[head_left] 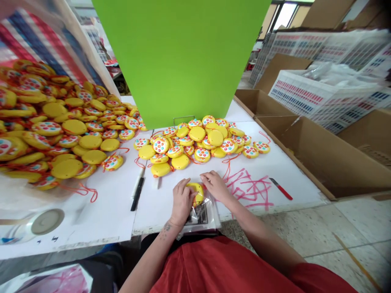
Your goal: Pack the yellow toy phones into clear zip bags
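My left hand (182,200) curls round a yellow round toy (197,192) at the near edge of the white table (271,167). My right hand (216,185) pinches the rim of a clear plastic bag (207,207) that lies under the toy, on a stack of similar bags. The toy sits at the bag's mouth, between both hands. Just beyond the hands lies a heap of yellow toys with coloured dots (198,142), with red cords trailing from it.
A much larger pile of the same toys (55,122) fills the left. A black pen (137,194) and a red-handled cutter (281,189) lie on the table. A green panel (180,57) stands behind. Open cardboard boxes (330,158) and white crates (320,97) are on the right.
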`<state>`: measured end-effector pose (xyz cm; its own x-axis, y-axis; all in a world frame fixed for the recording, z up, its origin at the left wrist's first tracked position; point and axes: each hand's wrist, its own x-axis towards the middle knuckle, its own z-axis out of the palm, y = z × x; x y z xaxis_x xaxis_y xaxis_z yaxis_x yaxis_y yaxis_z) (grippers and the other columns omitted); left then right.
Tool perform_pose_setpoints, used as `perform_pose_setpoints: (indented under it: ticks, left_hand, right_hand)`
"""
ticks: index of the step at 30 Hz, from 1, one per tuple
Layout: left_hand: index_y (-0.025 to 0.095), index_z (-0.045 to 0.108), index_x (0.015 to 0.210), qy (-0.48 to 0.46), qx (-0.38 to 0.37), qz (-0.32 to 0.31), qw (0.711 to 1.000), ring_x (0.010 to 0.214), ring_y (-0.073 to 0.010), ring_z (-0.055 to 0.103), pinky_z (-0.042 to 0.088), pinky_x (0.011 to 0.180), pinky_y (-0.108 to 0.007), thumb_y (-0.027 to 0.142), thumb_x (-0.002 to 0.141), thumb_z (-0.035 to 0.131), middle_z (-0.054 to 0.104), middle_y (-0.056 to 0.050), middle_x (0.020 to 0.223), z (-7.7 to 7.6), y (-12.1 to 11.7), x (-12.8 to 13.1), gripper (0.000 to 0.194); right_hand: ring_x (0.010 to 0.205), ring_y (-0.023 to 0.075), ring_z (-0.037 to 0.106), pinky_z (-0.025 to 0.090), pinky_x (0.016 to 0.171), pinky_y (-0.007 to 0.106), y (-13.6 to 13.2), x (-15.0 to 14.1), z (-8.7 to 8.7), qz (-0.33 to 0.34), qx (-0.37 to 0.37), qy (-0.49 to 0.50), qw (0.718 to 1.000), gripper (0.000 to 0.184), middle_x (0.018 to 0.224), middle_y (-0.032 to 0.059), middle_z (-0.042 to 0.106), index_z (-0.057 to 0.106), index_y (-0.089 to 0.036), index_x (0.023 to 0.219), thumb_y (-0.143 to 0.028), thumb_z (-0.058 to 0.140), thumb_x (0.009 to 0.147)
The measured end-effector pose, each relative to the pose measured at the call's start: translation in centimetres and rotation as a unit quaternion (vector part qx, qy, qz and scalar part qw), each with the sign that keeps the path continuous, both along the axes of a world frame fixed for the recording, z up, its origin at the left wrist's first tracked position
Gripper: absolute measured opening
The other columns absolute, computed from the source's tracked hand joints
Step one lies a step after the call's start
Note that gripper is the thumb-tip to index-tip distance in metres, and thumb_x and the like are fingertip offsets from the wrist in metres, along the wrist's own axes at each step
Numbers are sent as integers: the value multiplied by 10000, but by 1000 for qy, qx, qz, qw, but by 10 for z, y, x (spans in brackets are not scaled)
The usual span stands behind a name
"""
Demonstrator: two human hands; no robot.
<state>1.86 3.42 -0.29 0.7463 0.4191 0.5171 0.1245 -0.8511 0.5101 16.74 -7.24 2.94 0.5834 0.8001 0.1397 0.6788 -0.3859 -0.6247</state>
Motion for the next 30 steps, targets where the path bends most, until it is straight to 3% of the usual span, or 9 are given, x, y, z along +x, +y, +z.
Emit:
perform_pose_setpoints:
  ticks: [2, 5, 9, 16, 20, 22, 24, 27, 30]
  left_hand:
    - [178, 558, 804, 10, -66, -25, 997, 1224, -264, 498, 409, 1014, -468, 195, 872, 561, 564, -143, 1300, 3, 3, 3, 70]
    - [181, 559, 777, 65, -152, -61, 984, 1187, -256, 542, 431, 997, -459, 197, 851, 569, 581, -141, 1288, 12, 11, 6, 76]
    - [188, 571, 790, 145, -143, -98, 974, 1142, -258, 568, 431, 976, -439, 180, 831, 576, 631, -125, 1213, 25, 18, 9, 42]
    - [203, 549, 841, 161, -117, -47, 979, 716, -208, 604, 449, 831, -377, 233, 912, 498, 628, -22, 677, 42, 8, 5, 92]
    - [192, 568, 1012, 5, -187, 37, 982, 999, -252, 569, 448, 887, -416, 347, 872, 564, 635, -110, 1039, 43, 10, -7, 209]
    - [181, 500, 1197, -48, -290, 74, 953, 1069, -251, 557, 481, 855, -400, 399, 858, 567, 557, -151, 1227, 38, 12, -12, 408]
    - [172, 468, 1251, -39, -413, 69, 907, 973, -228, 607, 514, 762, -355, 448, 831, 585, 565, -155, 1221, 32, 13, -15, 517]
    - [140, 597, 1034, 9, -519, 16, 854, 743, -179, 625, 503, 659, -292, 479, 783, 619, 669, -90, 919, 28, 13, -16, 422]
    - [147, 615, 834, 13, -557, -5, 830, 626, -141, 585, 480, 597, -251, 466, 763, 625, 676, -49, 769, 32, 11, -13, 327]
  right_hand:
    - [923, 229, 642, 459, 838, 333, -6, 1, 4, -38, -50, 5, 998, 352, 952, 97, 711, 654, -187, 1119, -381, 396, 979]
    - [920, 221, 670, 465, 799, 298, -11, -5, 4, -19, -86, 32, 996, 310, 978, 75, 732, 612, -208, 1202, -293, 443, 957]
    - [871, 207, 682, 469, 766, 286, -8, -20, -4, -24, -85, 15, 996, 424, 980, 64, 738, 549, -230, 1307, -144, 410, 916]
    - [669, 178, 641, 501, 659, 286, 2, -33, -4, -56, 110, 101, 987, 405, 761, 20, 682, 541, -211, 1296, -207, 377, 926]
    - [563, 152, 629, 528, 595, 277, 0, -37, 2, -42, 193, 195, 961, 369, 653, -20, 623, 529, -222, 1284, -308, 379, 958]
    - [564, 145, 638, 537, 571, 269, -2, -39, 4, -44, 218, 212, 952, 363, 676, -18, 625, 529, -223, 1274, -344, 390, 961]
    - [568, 140, 641, 540, 550, 261, -3, -38, 4, -45, 228, 222, 947, 361, 700, -15, 627, 529, -226, 1270, -357, 385, 966]
    - [666, 152, 657, 559, 631, 290, -3, -35, 4, -40, 232, 168, 957, 349, 779, 5, 651, 530, -239, 1279, -312, 379, 973]
    - [929, 208, 628, 528, 848, 390, 0, -30, 10, -22, 244, 8, 969, 342, 970, 53, 682, 553, -251, 1272, -230, 454, 945]
